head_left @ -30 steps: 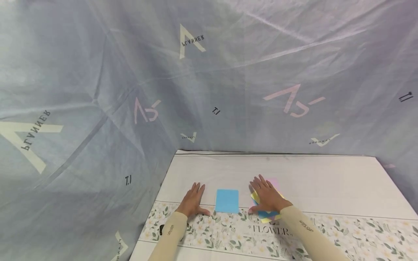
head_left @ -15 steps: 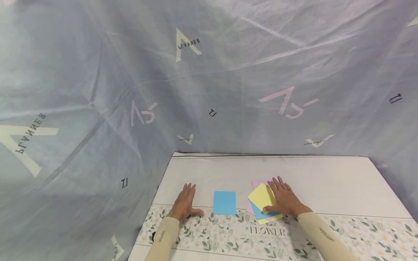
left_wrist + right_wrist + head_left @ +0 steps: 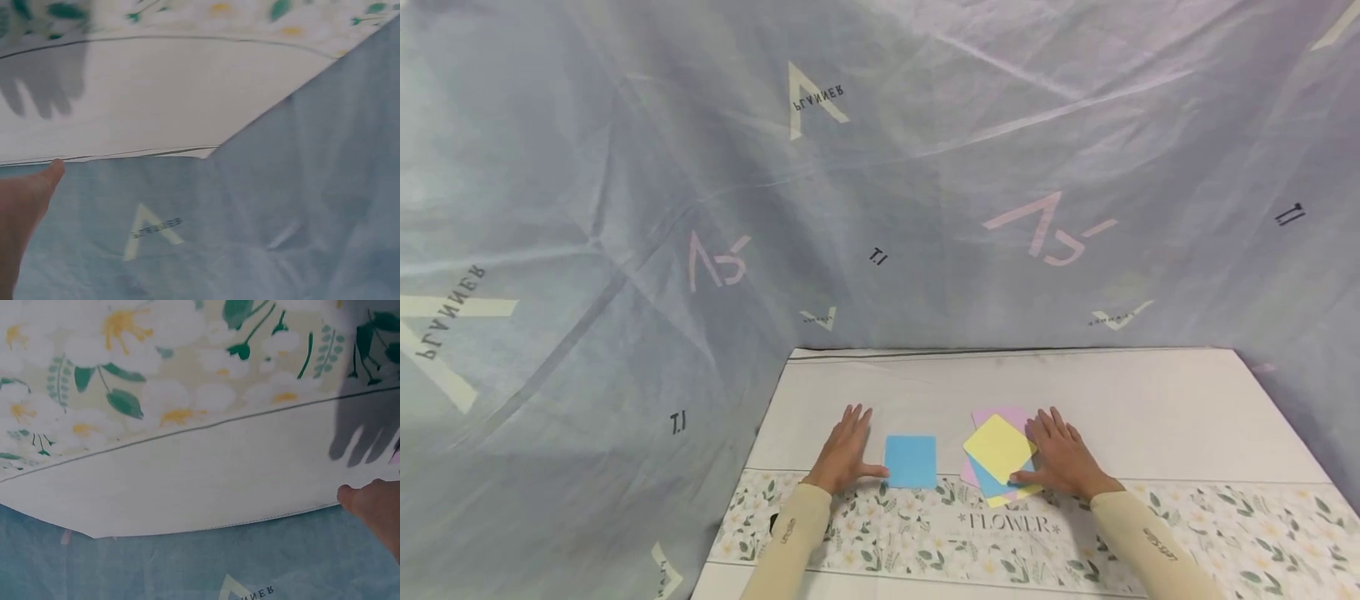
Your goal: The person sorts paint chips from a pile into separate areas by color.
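Note:
A blue square sheet of paper [image 3: 911, 462] lies flat on the table in the head view. My left hand [image 3: 844, 454] is just left of it, fingers spread and straight, thumb tip right at the sheet's lower left edge. To the right, a loose pile of square sheets fans out at different angles: a yellow sheet [image 3: 999, 448] on top, blue and pink ones [image 3: 981, 416] beneath, another yellow edge at the bottom. My right hand [image 3: 1063, 457] lies along the pile's right side, fingers extended, thumb over its lower right part. Each wrist view catches only a bit of the hand at its border.
The white table cover [image 3: 865, 383] has a floral band with the word FLOWER across its front part. A grey-blue printed cloth [image 3: 880, 167] hangs behind and at the left. Near my left sleeve [image 3: 790, 533] a small black object [image 3: 773, 522] shows.
My right hand has slid off the top of the pile to its right side, uncovering the yellow sheet, which has turned slightly. Most recently my left hand has moved right, closer to the blue sheet.

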`<state>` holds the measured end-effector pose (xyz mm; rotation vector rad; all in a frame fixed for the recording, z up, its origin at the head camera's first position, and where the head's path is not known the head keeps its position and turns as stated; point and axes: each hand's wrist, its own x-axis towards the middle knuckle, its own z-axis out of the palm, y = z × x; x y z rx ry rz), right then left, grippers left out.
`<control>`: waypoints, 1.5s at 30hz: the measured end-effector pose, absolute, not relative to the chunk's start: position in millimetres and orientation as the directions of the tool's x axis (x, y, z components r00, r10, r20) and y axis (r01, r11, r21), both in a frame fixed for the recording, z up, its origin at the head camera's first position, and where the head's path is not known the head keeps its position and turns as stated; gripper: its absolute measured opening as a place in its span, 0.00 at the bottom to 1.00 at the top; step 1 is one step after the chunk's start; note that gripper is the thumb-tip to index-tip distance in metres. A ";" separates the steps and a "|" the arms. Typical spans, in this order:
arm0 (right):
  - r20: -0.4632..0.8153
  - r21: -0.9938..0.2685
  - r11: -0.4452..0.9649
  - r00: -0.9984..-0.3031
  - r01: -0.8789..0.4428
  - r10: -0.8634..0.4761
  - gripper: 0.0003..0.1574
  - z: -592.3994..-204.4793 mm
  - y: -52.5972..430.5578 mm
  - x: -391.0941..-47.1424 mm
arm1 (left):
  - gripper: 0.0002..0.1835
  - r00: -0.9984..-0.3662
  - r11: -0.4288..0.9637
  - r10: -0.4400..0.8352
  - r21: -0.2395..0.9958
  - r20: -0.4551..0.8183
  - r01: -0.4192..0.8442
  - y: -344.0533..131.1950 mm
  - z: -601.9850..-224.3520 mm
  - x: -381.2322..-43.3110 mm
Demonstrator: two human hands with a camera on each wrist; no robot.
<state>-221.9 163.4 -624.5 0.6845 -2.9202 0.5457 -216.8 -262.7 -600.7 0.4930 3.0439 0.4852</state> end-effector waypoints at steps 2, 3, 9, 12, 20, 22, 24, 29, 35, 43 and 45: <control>0.171 -0.328 0.836 -0.898 -0.440 -0.405 0.70 -627.1 161.9 -220.4 | 0.67 -0.945 0.902 0.328 0.291 0.015 0.318 -253.2 -600.2 -220.3; 0.174 -0.328 0.838 -0.900 -0.436 -0.400 0.70 -628.5 160.8 -219.8 | 0.66 -0.941 0.901 0.337 0.285 0.010 0.326 -248.5 -600.3 -222.1; 0.192 -0.301 0.862 -0.911 -0.408 -0.364 0.67 -634.1 145.9 -216.1 | 0.67 -0.928 0.887 0.371 0.304 -0.023 0.347 -224.3 -602.4 -229.2; 0.184 -0.289 0.876 -0.920 -0.387 -0.346 0.68 -636.4 135.7 -214.6 | 0.67 -0.921 0.882 0.388 0.302 -0.030 0.362 -215.2 -604.7 -231.0; 0.190 -0.305 0.895 -0.942 -0.326 -0.279 0.68 -636.1 123.7 -209.4 | 0.67 -0.904 0.878 0.426 0.259 -0.041 0.402 -190.3 -606.4 -234.7; 0.177 -0.303 0.900 -0.946 -0.314 -0.271 0.68 -635.9 123.8 -208.5 | 0.67 -0.898 0.877 0.438 0.239 -0.045 0.416 -184.8 -607.7 -234.9; 0.163 -0.303 0.904 -0.951 -0.303 -0.264 0.68 -634.9 124.5 -207.9 | 0.67 -0.889 0.872 0.456 0.225 -0.048 0.435 -179.6 -608.7 -234.6; 0.141 -0.274 0.914 -0.953 -0.299 -0.269 0.66 -628.5 128.6 -209.0 | 0.65 -0.864 0.849 0.501 0.221 -0.053 0.479 -166.8 -610.4 -235.0; 0.124 -0.229 0.911 -0.938 -0.344 -0.323 0.63 -623.0 140.0 -214.5 | 0.64 -0.852 0.851 0.518 0.154 -0.075 0.503 -149.4 -612.6 -238.4; 0.115 -0.284 0.887 -0.932 -0.363 -0.344 0.64 -621.6 147.6 -217.4 | 0.59 -0.839 0.842 0.539 0.031 -0.078 0.538 -120.4 -615.6 -252.2; 0.101 -0.312 0.880 -0.934 -0.358 -0.344 0.64 -620.4 146.0 -217.4 | 0.58 -0.832 0.835 0.549 0.017 -0.079 0.550 -114.4 -615.2 -256.0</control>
